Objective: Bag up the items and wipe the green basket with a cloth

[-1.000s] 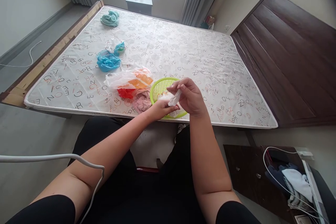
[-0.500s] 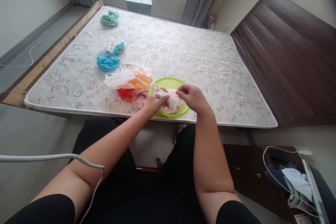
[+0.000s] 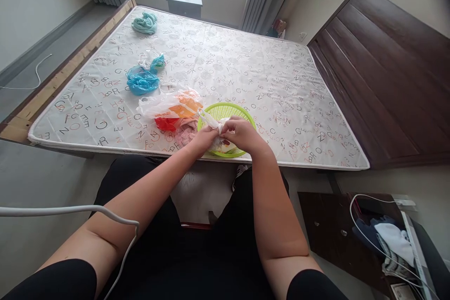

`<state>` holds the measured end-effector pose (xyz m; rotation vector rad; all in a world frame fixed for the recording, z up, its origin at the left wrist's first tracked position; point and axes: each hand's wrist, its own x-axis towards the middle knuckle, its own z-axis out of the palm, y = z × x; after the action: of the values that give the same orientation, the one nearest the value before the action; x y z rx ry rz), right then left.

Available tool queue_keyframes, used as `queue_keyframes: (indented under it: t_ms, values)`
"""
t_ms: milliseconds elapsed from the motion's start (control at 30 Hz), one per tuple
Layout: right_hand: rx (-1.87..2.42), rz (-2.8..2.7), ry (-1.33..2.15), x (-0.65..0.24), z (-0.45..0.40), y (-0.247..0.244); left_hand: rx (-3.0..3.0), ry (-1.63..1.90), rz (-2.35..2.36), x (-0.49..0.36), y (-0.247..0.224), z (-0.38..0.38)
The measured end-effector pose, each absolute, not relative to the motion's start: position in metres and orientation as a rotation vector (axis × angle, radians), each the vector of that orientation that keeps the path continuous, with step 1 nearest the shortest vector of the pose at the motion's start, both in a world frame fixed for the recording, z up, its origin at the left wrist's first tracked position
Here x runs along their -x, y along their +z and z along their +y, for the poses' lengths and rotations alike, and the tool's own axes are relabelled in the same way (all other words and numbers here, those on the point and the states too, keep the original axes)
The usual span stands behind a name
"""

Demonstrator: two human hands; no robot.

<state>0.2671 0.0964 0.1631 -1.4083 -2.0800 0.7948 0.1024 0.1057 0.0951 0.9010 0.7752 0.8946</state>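
A green plastic basket [image 3: 228, 111] sits near the front edge of the bare mattress [image 3: 267, 84]. Over it, my left hand [image 3: 202, 139] and my right hand [image 3: 240, 134] meet and both pinch a crumpled white plastic bag [image 3: 213, 123], whose loose end trails up to the left. Just left of the basket lies a heap of bags: a clear and orange one [image 3: 172, 104], a red one [image 3: 166, 123] and a pink one [image 3: 186, 132].
A blue bag [image 3: 142, 80] and a teal bundle [image 3: 144, 23] lie farther left on the mattress. A dark headboard [image 3: 383, 70] rises at the right. A low drawer unit [image 3: 341, 225] with clothes and a cable stands at lower right. A white cable [image 3: 70, 210] crosses my left arm.
My hands came down from above the basket and closed together over it, gathering the white bag into a tighter bunch. The view shifted slightly.
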Motion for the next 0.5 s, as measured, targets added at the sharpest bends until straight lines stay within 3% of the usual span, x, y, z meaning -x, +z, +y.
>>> queue_keyframes:
  t_ms: [100, 300, 500]
  values:
    - [1.41, -2.044, 0.606, -0.264, 0.097, 0.158, -0.983, 0.838, 0.791, -0.098, 0.098, 0.108]
    - [1.462, -2.091, 0.883, -0.262, 0.094, 0.154, -1.592, 0.909, 0.88, -0.084, 0.107, 0.112]
    - [1.774, -2.096, 0.642, -0.258, 0.096, 0.155, -1.89, 1.055, 0.9, -0.081, 0.107, 0.112]
